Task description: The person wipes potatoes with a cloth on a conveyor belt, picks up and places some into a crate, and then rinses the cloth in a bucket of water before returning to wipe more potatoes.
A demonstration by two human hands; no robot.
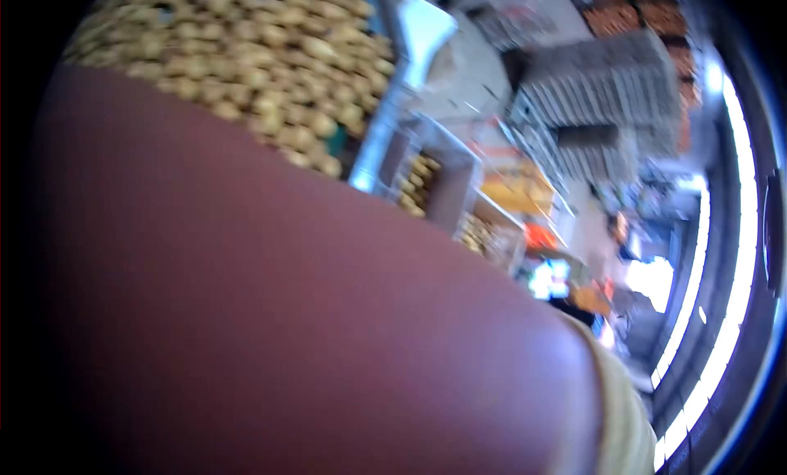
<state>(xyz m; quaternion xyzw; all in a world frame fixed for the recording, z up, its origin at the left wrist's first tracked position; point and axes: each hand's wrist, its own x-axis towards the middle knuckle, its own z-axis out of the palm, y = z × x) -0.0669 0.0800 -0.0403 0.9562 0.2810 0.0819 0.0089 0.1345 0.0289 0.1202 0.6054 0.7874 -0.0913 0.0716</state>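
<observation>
A bare arm (311,303), very close to the camera and blurred, crosses most of the view from the left to the lower right. The edge of a pale yellow sleeve (619,393) circles it at the lower right. Neither of my hands shows. Beyond the arm, at the upper left, lies a wide heap of small yellowish potatoes (279,57). A small dark green piece (337,139) sits at the heap's edge, beside a bluish metal rim (381,131).
The view is tilted sideways. Past the rim stand a grey crate (455,151) and another crate (506,221), both with potatoes inside. Farther off are stacked grey crates (594,77), a yellow box (516,192), brown-filled crates (611,18) and a bright opening (652,282).
</observation>
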